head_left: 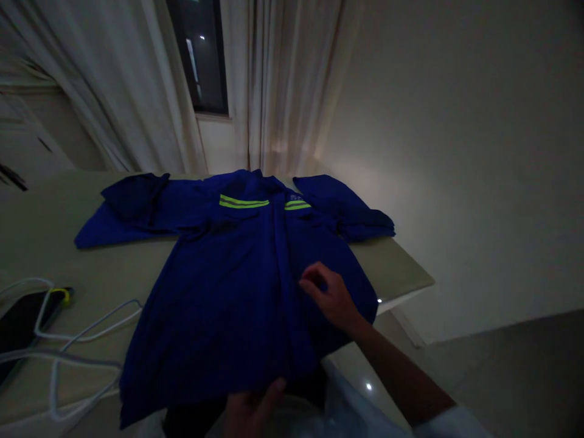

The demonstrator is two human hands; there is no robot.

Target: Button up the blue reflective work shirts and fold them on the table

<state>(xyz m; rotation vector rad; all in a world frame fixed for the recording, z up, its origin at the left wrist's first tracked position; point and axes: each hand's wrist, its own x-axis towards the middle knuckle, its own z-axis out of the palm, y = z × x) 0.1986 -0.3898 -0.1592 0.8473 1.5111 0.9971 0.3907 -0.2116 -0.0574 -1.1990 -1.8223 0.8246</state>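
Observation:
A dark blue work jacket (228,280) lies front up, its sleeves out to the sides and yellow-green reflective strips across the chest. Its lower hem hangs over the near table edge. At the bottom middle, my left hand (250,413) grips that hem, thumb on top and the other fingers hidden or out of frame. My right hand (331,298) is over the front panel, just right of the long front placket (283,261). Its thumb and forefinger curl together in a pinch. Whether cloth or anything small is between them cannot be made out.
A phone (27,316) with a white cable (91,334) rests on the table (50,225) at left. Curtains (283,79) and a dark window (201,55) stand behind. To the right are the table's corner (429,281) and a plain wall (479,152). The light is dim.

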